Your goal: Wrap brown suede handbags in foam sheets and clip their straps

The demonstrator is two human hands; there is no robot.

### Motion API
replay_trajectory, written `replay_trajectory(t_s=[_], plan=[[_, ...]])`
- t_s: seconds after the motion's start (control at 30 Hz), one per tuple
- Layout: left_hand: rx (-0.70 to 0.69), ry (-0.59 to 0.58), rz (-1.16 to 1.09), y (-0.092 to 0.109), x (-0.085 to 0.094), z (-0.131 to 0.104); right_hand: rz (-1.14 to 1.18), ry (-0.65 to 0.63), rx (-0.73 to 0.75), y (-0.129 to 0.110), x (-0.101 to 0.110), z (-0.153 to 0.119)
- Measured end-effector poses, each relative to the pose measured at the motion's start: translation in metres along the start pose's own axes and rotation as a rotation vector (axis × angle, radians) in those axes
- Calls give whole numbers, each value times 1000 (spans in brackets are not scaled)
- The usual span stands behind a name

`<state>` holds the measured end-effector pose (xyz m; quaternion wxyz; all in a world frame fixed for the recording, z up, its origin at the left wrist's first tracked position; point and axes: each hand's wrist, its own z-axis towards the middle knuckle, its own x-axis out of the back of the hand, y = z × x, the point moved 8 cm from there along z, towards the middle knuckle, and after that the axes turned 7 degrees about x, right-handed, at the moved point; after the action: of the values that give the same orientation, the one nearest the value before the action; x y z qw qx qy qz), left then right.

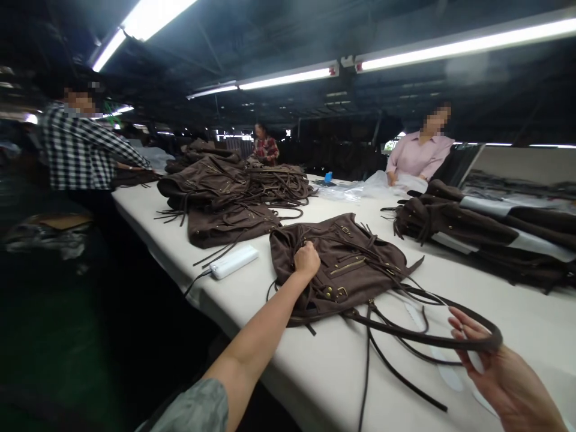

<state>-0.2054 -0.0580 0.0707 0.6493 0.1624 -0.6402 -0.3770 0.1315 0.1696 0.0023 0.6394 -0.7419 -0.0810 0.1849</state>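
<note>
Brown bag point(346, 264) lies flat on the white table point(252, 294), approx. mid-view, brass zipper point(348, 267), studs & buckles facing up. Its long handle point(418, 337) loops off the near side to the R; thin straps point(407, 375) trail over the tabletop, a few w/ ends loose.

L hand point(307, 261) is a closed fist on the bag's L part, holding a bit of it; which bit is hidden under the fingers. R hand point(495, 366) is at the lower R, palm partly up, fingers curled, handle loop passing across it. Smth thin & white shows btwn its fingers, poss. a tag or strip; view's poor there, so can't tell if the grip is wide or closed on it. White slips point(449, 371) lie on the table under the straps, near R hand.

L of the bag: white box point(234, 261) w/ a black cord point(197, 281), near the table edge. Beyond it, a big pile of brown bags point(216, 186), straps heaped on its R side. Far R: more bags point(490, 231), stacked, w/ pale wraps point(486, 206) around them. Farther back, a small blue item point(328, 177) & clear plastic point(348, 192).

Person in pink shirt point(420, 156) has both hands at the plastic across the table. Person in checked shirt point(81, 147) reaches to the table, far L; person in red plaid point(266, 147) is behind the pile.
</note>
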Motion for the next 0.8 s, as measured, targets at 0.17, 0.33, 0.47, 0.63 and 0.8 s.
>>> replay_trajectory(t_s=[0.17, 0.33, 0.47, 0.63, 0.8], plan=[[-306, -268, -290, 85, 2, -66, -84, -164, 45, 0, -27, -12], [-760, -801, -394, 158, -27, -180, -17, -295, 114, -9, -53, -32], [-913, -566, -64, 155, -56, -222, 67, -139, 241, -25, -37, -25], [-908, -280, -40, 157, -70, -223, 90, 27, 249, -27, -17, -18], [-783, -858, -199, 145, -115, -209, 41, -26, 254, -27, -17, -15]])
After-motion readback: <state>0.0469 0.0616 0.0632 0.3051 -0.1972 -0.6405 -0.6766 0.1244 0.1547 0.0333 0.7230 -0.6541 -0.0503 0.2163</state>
